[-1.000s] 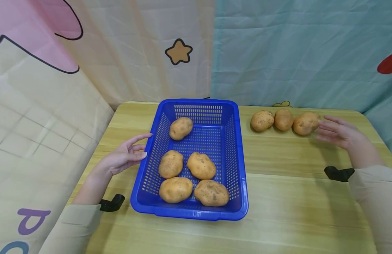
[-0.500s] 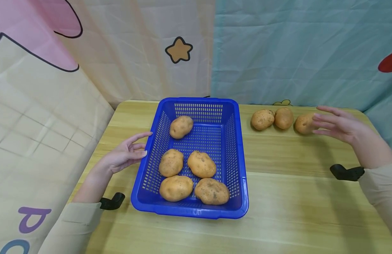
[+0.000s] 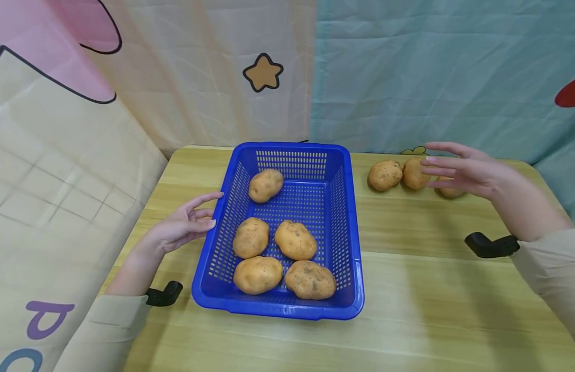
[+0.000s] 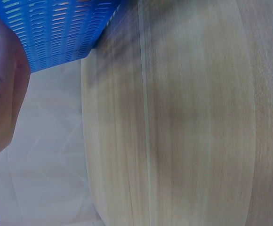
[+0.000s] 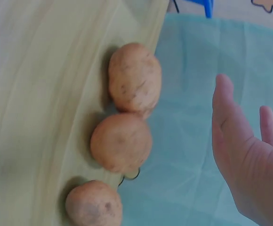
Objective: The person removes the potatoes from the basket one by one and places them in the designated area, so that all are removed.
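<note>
the blue basket (image 3: 348, 217) stood mid-tabletop (image 3: 432, 289), its walls fencing five potatoes in. three loose potatoes (image 3: 385, 174) lined the far edge toward the right corner, close against the curtain (image 3: 432, 77), leaving little room behind them. between the basket and that row bare wood lay open, as did the whole near-right corner.

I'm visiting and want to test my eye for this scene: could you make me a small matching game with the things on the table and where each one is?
Things:
1. left hand
2. right hand
3. basket
4. star

Places:
A. on the curtain behind the table
B. raised over the loose potatoes
C. at the basket's left wall
D. holding five potatoes

Pairs: 1-C, 2-B, 3-D, 4-A
</note>
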A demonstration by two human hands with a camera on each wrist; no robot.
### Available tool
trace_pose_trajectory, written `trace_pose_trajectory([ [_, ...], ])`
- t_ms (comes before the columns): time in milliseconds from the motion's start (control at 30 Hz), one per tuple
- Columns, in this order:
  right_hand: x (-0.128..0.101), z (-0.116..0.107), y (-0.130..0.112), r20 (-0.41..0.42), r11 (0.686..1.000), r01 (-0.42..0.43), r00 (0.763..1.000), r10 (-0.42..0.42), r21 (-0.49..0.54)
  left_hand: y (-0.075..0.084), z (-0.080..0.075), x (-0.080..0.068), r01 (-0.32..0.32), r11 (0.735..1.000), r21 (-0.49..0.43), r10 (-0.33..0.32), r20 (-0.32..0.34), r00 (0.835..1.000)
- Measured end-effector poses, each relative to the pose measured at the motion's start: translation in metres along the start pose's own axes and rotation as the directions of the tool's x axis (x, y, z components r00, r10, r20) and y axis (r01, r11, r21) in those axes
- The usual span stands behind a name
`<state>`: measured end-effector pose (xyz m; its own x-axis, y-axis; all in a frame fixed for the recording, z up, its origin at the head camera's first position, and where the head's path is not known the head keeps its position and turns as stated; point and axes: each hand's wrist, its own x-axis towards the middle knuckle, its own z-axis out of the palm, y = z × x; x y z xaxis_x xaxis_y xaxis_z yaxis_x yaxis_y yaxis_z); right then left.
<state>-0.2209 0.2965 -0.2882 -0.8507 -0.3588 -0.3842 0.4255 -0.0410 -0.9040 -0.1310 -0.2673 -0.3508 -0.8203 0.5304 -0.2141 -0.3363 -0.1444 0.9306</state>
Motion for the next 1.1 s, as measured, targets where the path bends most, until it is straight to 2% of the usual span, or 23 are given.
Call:
trace_pose_trajectory([
  [200,0.007,0.031,-0.009,0.049,0.993,0.017,0.999,-0.012,-0.114,0.001,0.000,0.001,0.006,1.000,0.005,-0.006,-0.007,1.000],
  [400,0.016,0.068,-0.018,0.054,0.974,0.025,0.998,-0.013,-0.224,0.001,0.000,0.000,0.005,1.000,-0.002,-0.005,-0.001,1.000],
  [500,0.022,0.085,-0.020,0.080,0.968,0.032,0.997,-0.013,-0.250,0.001,0.000,0.000,0.004,1.000,-0.003,-0.004,-0.001,1.000],
  [867,0.049,0.137,-0.026,0.155,0.973,0.042,0.988,-0.006,-0.228,0.001,0.001,-0.001,0.008,1.000,-0.005,-0.009,-0.011,1.000],
  [1100,0.071,0.166,-0.028,0.141,0.979,-0.001,0.990,0.030,-0.202,0.001,0.001,-0.001,-0.002,1.000,-0.016,0.002,0.001,1.000],
])
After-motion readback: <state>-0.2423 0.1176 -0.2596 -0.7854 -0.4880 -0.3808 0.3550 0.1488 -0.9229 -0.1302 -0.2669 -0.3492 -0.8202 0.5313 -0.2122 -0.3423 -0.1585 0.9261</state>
